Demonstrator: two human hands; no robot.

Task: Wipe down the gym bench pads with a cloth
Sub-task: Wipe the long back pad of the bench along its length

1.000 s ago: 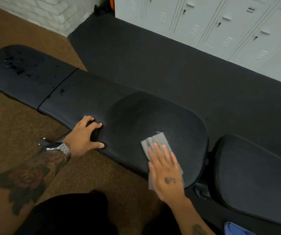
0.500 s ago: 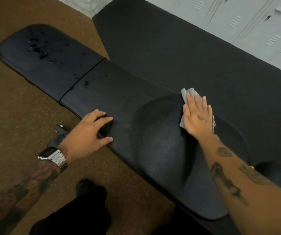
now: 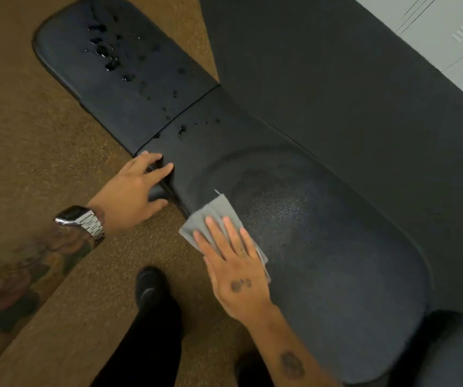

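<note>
A long black bench pad (image 3: 322, 247) runs from upper left to lower right, widening near me. A shorter black pad (image 3: 118, 65) joins it at the far left and carries several dark wet spots. My right hand (image 3: 233, 266) lies flat, fingers spread, pressing a grey cloth (image 3: 210, 216) onto the near edge of the long pad. My left hand (image 3: 135, 191) grips the near edge of the same pad close to the seam, thumb under the rim. A damp sheen shows on the pad beside the cloth.
Brown carpet (image 3: 29, 149) lies on the near side of the bench, black rubber flooring (image 3: 336, 79) on the far side. White lockers (image 3: 453, 37) stand at the upper right. Another black pad (image 3: 453, 356) sits at the lower right. My dark shoe (image 3: 149, 286) is below the bench edge.
My right hand slid the cloth from the far edge of the long pad back to its near edge. My left hand kept its grip on the pad's edge. The view shifted left.
</note>
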